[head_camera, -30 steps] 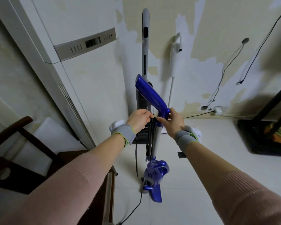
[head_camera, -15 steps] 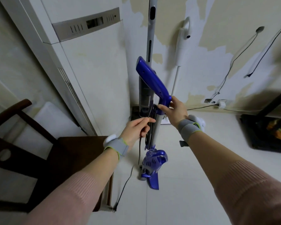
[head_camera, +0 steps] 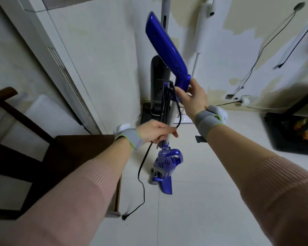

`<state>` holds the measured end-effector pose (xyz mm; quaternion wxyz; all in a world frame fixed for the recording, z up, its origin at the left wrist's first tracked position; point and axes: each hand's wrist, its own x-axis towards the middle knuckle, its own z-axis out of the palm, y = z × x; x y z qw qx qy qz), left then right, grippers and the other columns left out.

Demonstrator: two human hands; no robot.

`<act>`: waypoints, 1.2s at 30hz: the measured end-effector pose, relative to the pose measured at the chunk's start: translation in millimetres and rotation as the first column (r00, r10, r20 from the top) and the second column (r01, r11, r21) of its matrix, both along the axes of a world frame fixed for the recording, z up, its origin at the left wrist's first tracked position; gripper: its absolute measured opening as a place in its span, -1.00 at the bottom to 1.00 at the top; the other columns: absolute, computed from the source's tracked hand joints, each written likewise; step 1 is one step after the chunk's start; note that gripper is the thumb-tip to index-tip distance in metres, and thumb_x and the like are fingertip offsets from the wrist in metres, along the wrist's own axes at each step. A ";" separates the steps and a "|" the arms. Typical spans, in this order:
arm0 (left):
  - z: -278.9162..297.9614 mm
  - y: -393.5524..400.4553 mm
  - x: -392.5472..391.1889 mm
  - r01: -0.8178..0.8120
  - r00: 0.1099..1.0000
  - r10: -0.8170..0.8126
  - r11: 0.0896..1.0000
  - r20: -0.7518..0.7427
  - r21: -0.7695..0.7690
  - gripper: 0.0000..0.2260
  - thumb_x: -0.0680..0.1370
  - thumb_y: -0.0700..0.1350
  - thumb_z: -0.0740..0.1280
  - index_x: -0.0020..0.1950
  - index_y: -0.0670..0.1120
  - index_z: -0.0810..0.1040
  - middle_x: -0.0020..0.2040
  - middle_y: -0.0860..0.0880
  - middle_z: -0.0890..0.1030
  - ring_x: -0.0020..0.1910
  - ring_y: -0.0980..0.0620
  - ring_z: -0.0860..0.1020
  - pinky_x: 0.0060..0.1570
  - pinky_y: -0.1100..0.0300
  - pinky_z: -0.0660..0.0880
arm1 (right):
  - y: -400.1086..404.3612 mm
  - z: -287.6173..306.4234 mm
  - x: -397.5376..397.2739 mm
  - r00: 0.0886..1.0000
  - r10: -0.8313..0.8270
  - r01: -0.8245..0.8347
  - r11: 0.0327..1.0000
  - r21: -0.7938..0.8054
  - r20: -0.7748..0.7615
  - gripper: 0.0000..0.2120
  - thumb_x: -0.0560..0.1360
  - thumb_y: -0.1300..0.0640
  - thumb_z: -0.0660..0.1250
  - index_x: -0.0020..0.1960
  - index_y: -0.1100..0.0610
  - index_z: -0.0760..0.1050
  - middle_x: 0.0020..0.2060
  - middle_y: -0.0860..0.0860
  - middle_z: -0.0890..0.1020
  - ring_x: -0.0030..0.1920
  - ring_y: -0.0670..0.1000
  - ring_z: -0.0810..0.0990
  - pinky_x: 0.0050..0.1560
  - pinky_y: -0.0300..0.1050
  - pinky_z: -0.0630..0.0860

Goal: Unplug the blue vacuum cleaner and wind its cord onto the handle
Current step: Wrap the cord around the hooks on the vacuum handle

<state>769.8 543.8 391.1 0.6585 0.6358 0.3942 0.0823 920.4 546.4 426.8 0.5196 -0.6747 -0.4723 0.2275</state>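
1. The vacuum cleaner point(head_camera: 165, 162) is being kept upright on the floor point(head_camera: 212, 201), in front of the wall point(head_camera: 220, 50).
2. Its handle point(head_camera: 164, 45) is being held by the right hand point(head_camera: 192, 100); the cord point(head_camera: 140, 176) is being held lower down by the left hand point(head_camera: 155, 133).
3. A chair point(head_camera: 43, 157) is being seen to its left.

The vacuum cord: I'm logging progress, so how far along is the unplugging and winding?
Done: the cord's free end lies loose on the floor, so it looks unplugged, and several loops already hang along the blue vacuum cleaner's shaft. In hand: the left hand guides the cord while the right hand steadies the handle. Left: winding the slack trailing on the floor.
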 end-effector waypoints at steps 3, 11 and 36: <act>16.7 6.2 2.6 -0.023 0.983 0.047 0.991 0.178 -0.131 -0.80 0.60 -0.16 0.22 -0.02 -0.20 0.62 -0.47 0.05 0.49 -0.55 0.17 0.34 -0.47 0.37 0.31 | 0.6 2.6 1.8 1.000 0.000 0.001 1.000 -0.016 0.026 -0.72 0.48 0.08 0.36 0.16 0.15 0.48 -0.05 0.15 0.65 -0.07 0.11 0.63 0.05 0.14 0.59; 52.4 13.9 -29.7 0.038 0.877 0.131 0.941 0.463 -0.337 -0.71 0.56 -0.28 0.18 -0.06 -0.14 0.70 -0.36 0.02 0.57 -0.52 0.18 0.39 -0.47 0.37 0.30 | 2.2 8.5 3.2 0.999 0.026 -0.024 0.998 -0.050 0.030 -0.64 0.45 0.06 0.40 0.19 0.16 0.49 -0.13 0.06 0.60 -0.11 0.04 0.58 0.06 0.06 0.61; -173.4 -46.9 -21.1 -0.493 0.810 0.567 0.796 0.148 -0.352 -0.66 0.60 -0.04 0.21 -0.27 -0.08 0.67 -0.41 0.03 0.24 -0.55 0.18 0.20 -0.41 0.26 0.11 | -46.1 -123.9 -19.5 0.948 0.060 -0.102 0.988 -0.117 -0.314 -0.70 0.56 0.15 0.16 0.29 0.10 0.36 0.05 0.02 0.56 0.02 -0.05 0.52 -0.03 -0.41 0.45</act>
